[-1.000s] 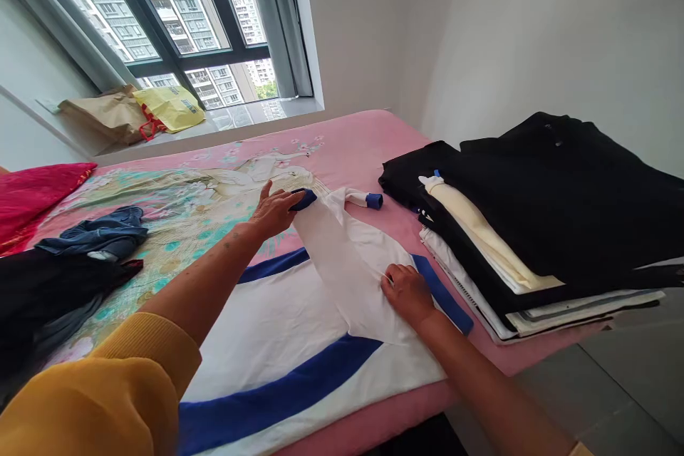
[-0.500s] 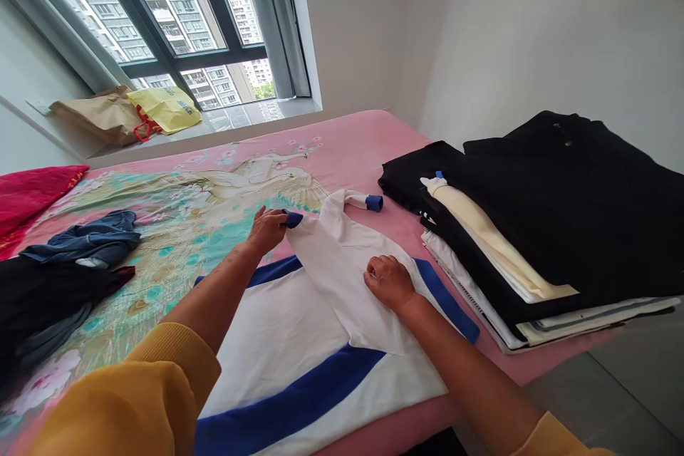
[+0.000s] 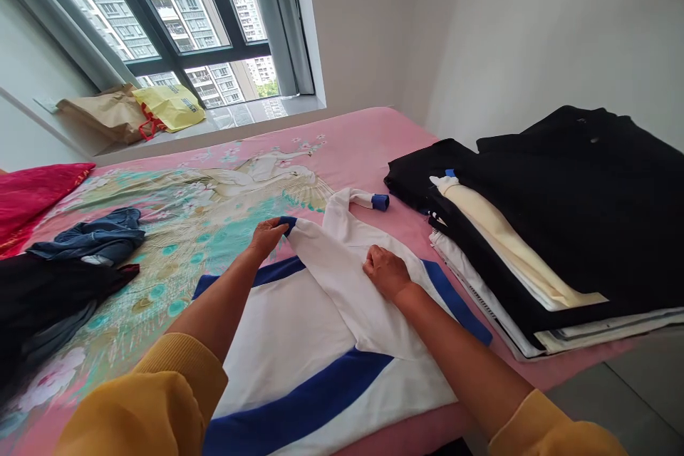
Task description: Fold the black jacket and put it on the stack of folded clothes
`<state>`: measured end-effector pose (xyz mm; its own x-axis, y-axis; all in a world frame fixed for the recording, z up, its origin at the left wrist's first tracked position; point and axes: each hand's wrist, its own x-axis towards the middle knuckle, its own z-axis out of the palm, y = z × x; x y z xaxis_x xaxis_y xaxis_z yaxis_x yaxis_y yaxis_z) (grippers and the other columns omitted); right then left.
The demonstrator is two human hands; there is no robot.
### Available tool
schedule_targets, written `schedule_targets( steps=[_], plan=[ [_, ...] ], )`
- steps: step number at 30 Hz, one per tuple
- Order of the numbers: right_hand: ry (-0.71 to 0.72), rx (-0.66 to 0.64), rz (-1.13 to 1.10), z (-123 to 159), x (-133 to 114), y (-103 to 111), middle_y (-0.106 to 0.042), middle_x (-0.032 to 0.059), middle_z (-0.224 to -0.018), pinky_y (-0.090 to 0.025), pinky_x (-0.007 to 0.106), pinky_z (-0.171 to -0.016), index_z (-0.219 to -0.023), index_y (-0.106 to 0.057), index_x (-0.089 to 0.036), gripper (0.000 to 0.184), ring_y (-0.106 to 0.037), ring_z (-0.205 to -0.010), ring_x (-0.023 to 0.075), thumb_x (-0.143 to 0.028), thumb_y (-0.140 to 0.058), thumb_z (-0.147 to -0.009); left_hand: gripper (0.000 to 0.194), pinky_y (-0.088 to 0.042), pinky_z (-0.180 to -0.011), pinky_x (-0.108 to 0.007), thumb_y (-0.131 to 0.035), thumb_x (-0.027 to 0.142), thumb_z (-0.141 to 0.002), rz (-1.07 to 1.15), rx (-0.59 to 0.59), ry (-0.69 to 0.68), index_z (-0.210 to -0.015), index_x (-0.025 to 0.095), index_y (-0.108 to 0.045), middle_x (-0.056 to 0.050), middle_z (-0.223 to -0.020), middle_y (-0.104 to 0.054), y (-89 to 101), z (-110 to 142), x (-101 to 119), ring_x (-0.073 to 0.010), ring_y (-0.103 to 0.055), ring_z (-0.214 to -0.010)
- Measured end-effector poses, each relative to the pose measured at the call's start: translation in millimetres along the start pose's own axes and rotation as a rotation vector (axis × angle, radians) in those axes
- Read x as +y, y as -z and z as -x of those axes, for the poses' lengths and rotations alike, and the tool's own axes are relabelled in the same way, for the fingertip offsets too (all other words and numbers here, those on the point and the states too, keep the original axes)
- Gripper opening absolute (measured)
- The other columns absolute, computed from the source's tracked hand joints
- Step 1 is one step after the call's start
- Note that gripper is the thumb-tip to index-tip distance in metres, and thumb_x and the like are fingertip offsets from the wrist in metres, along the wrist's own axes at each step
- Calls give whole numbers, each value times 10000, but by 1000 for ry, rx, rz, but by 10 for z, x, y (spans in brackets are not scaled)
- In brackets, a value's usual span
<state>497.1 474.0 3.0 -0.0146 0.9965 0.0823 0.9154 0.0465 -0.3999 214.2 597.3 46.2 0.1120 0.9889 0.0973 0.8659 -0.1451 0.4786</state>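
A white long-sleeved top (image 3: 291,331) with blue bands lies spread on the bed. My left hand (image 3: 268,236) pinches the blue cuff (image 3: 289,225) of one sleeve, which runs slantwise over the body of the top. Farther along that white sleeve (image 3: 334,263), my right hand (image 3: 385,272) is closed, its curled fingers on the fabric; the fingertips are partly hidden. The other sleeve (image 3: 355,196) points away, and its blue cuff (image 3: 380,202) lies on the pink sheet.
On the right stands a stack of folded clothes (image 3: 561,192), mostly black on top. Dark crumpled clothes (image 3: 64,292) and a red cushion (image 3: 37,199) lie left on the patterned bedsheet (image 3: 208,206). Paper and yellow bags (image 3: 171,107) rest on the windowsill.
My left fingers, raised before, have come down into a pinch on the cuff, which now lies slightly lower. The right hand's fingers have closed more tightly. The view has shifted slightly.
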Motion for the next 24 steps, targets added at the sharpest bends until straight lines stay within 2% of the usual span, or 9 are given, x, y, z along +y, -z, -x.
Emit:
schedule_targets(
  steps=[4, 6, 8, 10, 13, 15, 18, 21, 24],
  plan=[
    [-101, 20, -12, -18, 31, 18, -595, 36, -791, -338, 265, -621, -840, -537, -183, 77, -539, -717, 168, -161, -466, -818, 343, -479, -656, -271, -423, 372, -786, -61, 16, -24, -887, 203, -703, -19, -807, -722, 80, -74, 83, -185, -637, -745],
    [-71, 99, -40, 43, 0, 43, -587, 43, -812, -361, 269, -656, -820, -528, -187, 88, -532, -768, 180, -129, -469, -790, 303, -467, -677, -291, -447, 371, -785, -114, 13, -56, -849, 227, -706, -17, -785, -716, 114, -122, 152, -197, -632, -748],
    [75, 215, -119, 181, -68, 79, -568, 47, -824, -389, 278, -717, -817, -516, -189, 120, -516, -812, 185, -100, -450, -772, 275, -458, -724, -320, -462, 367, -789, -171, 6, -100, -812, 238, -703, -23, -782, -712, 140, -187, 231, -215, -633, -773],
    [303, 258, -249, 392, -139, 119, -545, 40, -801, -412, 286, -748, -809, -498, -194, 140, -503, -803, 178, -85, -422, -762, 254, -443, -788, -350, -474, 362, -793, -224, -3, -151, -778, 242, -697, -30, -789, -710, 156, -262, 309, -233, -635, -814],
    [554, 155, -468, 764, -171, 156, -525, 32, -789, -446, 279, -720, -786, -474, -204, 178, -508, -787, 163, -57, -384, -739, 234, -416, -859, -376, -483, 343, -800, -278, -13, -214, -761, 243, -690, -30, -786, -708, 162, -360, 412, -243, -637, -854],
    [617, 52, -564, 983, -131, 147, -523, 32, -797, -464, 268, -691, -775, -473, -210, 200, -519, -786, 155, -43, -374, -727, 230, -408, -878, -379, -476, 319, -805, -300, -15, -239, -761, 240, -688, -30, -780, -706, 164, -398, 479, -240, -637, -858],
    [682, -65, -592, 1199, -52, 85, -529, 35, -819, -490, 276, -696, -787, -491, -215, 224, -529, -795, 155, -34, -381, -714, 228, -418, -863, -359, -465, 286, -806, -319, -19, -265, -760, 241, -683, -20, -770, -703, 202, -401, 606, -224, -631, -846],
    [705, -57, -555, 1284, -23, 9, -531, 59, -891, -508, 312, -762, -853, -516, -209, 274, -530, -871, 167, -14, -357, -745, 228, -440, -798, -322, -465, 285, -801, -291, -6, -282, -783, 236, -687, -7, -749, -695, 333, -340, 804, -203, -621, -811],
    [702, -4, -539, 1295, -36, -41, -526, 89, -972, -512, 347, -831, -955, -519, -192, 287, -525, -951, 177, -25, -335, -811, 247, -448, -721, -309, -465, 295, -795, -189, 27, -316, -820, 205, -695, -11, -729, -677, 589, -205, 1097, -189, -605, -753]
  ],
)
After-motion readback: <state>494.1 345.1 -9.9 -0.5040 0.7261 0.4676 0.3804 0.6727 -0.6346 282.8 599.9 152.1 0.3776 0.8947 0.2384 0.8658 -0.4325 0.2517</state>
